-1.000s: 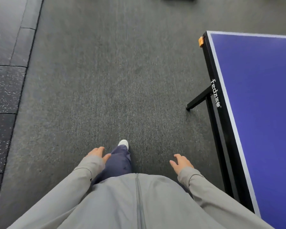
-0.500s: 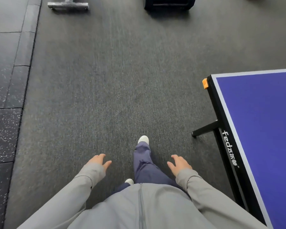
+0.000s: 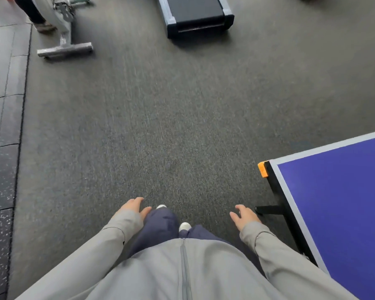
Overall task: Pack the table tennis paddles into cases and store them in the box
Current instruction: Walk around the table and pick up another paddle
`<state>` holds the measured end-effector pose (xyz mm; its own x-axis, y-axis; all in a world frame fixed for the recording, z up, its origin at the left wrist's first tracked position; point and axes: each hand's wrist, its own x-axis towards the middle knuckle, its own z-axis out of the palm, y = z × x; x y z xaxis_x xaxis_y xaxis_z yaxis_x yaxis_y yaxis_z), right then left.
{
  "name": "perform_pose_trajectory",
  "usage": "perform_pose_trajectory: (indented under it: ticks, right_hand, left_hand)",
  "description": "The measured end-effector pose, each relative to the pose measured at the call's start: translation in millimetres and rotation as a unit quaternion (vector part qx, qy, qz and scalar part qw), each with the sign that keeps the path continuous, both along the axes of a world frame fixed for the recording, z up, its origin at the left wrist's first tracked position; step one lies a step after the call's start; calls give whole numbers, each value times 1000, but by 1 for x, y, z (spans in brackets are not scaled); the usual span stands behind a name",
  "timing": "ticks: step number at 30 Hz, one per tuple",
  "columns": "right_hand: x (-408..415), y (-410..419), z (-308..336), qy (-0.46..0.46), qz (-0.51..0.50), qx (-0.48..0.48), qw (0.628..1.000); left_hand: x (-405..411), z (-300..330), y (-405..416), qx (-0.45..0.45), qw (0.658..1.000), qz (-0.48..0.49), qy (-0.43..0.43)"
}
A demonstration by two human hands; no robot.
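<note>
Person standing on dark carpet, gaze down. Left hand and right hand both hang loose at the sides, fingers relaxed, holding nothing. Corner of a blue table tennis table just beside the right hand, orange corner guard at its tip. No paddles, cases or box in view; likely elsewhere on or past the table. Ahead: black treadmill end and what may be an exercise-machine base, blurred. Risks: hip or right hand clipping the table corner, foot catching the table's leg brace.
</note>
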<state>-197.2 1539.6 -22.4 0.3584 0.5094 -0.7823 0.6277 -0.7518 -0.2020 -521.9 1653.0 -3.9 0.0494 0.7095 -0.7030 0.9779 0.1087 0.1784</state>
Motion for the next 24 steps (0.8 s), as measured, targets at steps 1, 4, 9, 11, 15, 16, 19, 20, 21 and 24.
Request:
perform_pose_trajectory:
  ticks: [1, 4, 9, 11, 15, 16, 19, 20, 21, 24]
  right_hand:
    - [5, 17, 0, 1, -4, 4, 1000]
    - [16, 67, 0, -3, -11, 4, 1000]
    - [37, 168, -1, -14, -28, 8, 999]
    - [48, 210, 3, -13, -40, 6, 999]
    - [68, 284, 16, -5, -56, 36, 998]
    - [74, 300, 20, -5, -65, 48, 997]
    - [97, 334, 27, 1, -113, 66, 991]
    - [107, 342, 26, 2, -131, 64, 989]
    - [117, 349, 25, 4, -149, 59, 987]
    - [154, 361, 17, 6, -212, 43, 976]
  left_hand:
    - [10, -1, 21, -6, 1000, -7, -3]
    - [39, -8, 82, -17, 999, -41, -10]
    - [93, -24, 200, -28, 994, -100, -13]
    - [117, -25, 252, -29, 993, -115, -17]
    - [163, -17, 342, -18, 987, -156, -24]
    - [176, -14, 361, -17, 985, -171, -25]
    - [214, -6, 403, -28, 975, -218, -19]
    - [227, -6, 414, -31, 972, -233, -13]
    - [241, -7, 424, -33, 968, -247, -9]
    - [288, -8, 452, -38, 958, -283, -1]
